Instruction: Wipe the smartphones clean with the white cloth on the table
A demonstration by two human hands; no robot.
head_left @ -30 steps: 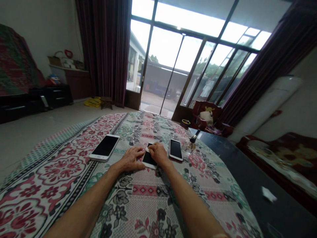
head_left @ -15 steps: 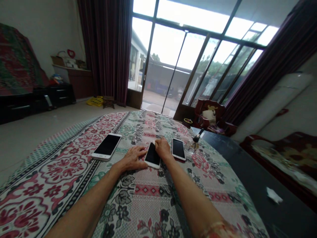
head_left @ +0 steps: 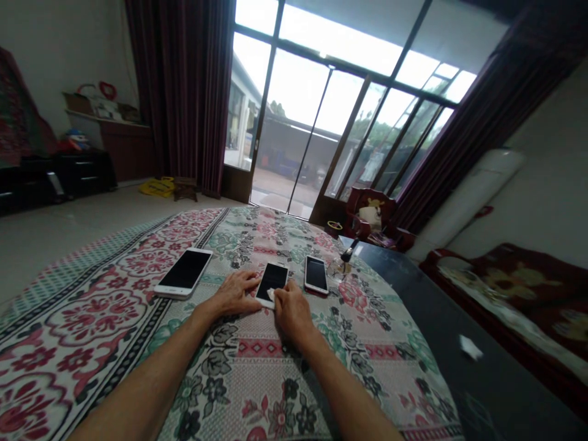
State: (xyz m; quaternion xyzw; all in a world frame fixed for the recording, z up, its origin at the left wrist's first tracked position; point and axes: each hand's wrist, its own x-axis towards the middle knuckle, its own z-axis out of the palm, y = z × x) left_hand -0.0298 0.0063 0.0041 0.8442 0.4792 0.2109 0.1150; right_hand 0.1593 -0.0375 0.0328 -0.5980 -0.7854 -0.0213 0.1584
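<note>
A white smartphone with a dark screen lies face up on the patterned tablecloth between my hands. My left hand rests at its left edge, fingers spread and thumb near the bottom corner. Over the phone's lower right part, my right hand pinches a small white wad, which looks like tissue, against the screen. To the left lies a larger white smartphone, dark screen up. Right of my right hand is another smartphone with a white front and a reddish edge.
A clear glass container with a black-handled brush stands by the tablecloth's right side. A dark surface extends on the right, with a crumpled white piece on it. Wooden chairs and glass doors are beyond.
My right hand has moved from the phone's upper right down to its lower right, and the white wad now shows. My left hand stays at the phone's edge. The view has shifted slightly.
</note>
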